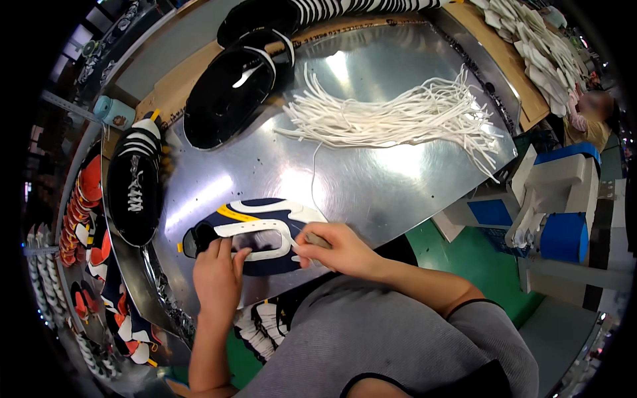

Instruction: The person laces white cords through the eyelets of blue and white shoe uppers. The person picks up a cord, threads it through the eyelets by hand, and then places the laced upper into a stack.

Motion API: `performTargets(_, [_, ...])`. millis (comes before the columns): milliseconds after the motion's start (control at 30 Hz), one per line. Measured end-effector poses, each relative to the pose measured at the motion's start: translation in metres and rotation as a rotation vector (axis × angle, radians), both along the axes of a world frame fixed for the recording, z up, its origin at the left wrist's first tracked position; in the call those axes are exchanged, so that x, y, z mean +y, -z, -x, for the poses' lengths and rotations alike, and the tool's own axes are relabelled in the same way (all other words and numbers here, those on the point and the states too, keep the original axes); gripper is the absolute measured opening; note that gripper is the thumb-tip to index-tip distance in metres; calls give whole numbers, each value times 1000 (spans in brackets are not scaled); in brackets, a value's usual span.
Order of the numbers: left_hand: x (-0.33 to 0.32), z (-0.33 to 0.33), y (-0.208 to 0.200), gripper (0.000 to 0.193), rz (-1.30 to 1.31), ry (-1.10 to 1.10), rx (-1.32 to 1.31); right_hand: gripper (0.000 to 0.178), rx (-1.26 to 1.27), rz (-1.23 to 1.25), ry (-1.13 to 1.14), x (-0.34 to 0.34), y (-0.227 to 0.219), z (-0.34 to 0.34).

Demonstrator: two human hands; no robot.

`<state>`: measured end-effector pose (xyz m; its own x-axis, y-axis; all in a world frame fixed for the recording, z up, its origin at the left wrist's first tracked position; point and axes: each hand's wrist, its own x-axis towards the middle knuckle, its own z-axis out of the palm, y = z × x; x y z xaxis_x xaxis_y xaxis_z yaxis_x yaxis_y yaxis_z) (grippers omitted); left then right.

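A navy and white shoe upper [284, 205] with a yellow strip lies flat on the metal tabletop right in front of me. My left hand [220, 268] grips the white edge of its opening near the dark heel end, fingers closed on it. At the other end of the opening, my right hand [335, 249] is closed round a small tool with a brownish handle [318, 240]. The tool's tip is by the white eyelet band; its exact kind I cannot tell. One white lace [314, 176] runs from the pile down to the upper.
A heap of white laces [398, 116] spreads over the far tabletop [245, 156]. Shiny black rounded pieces [229, 99] and a stack of striped uppers [358, 8] line the back. Black laced uppers [136, 192] stand left. A white and blue machine [557, 199] is at right; another person [587, 123] sits beyond.
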<state>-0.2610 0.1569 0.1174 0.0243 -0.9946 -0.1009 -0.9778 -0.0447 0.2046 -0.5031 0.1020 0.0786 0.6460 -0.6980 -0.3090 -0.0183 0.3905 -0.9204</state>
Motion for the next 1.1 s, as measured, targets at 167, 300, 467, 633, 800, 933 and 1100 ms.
performTargets(167, [-38,-23,14,61,-552,-201,781,18,21,-21,90,-10,19,-32])
performTargets(300, [-54,-10,36,81,-832,-368,1429,16,-82,-86,212,-11,29,-30])
performTargets(467, [-23,21,41,56,-492,-373,1801,13,-93,-53,185,-14,8,-30])
performTargets(633, [-11,45,38,36,-196,-475,1827,12,-83,-53,157,-7,-3,-27])
performTargets(800, [-5,54,34,36,-95,-439,1786,12,65,162,148,-6,2,-27])
performTargets(933, [1,59,37,32,87,-471,1635,15,177,288,107,-3,-4,-25])
performTargets(1100, [1,65,33,29,158,-452,1572,15,83,333,199,2,-14,-20])
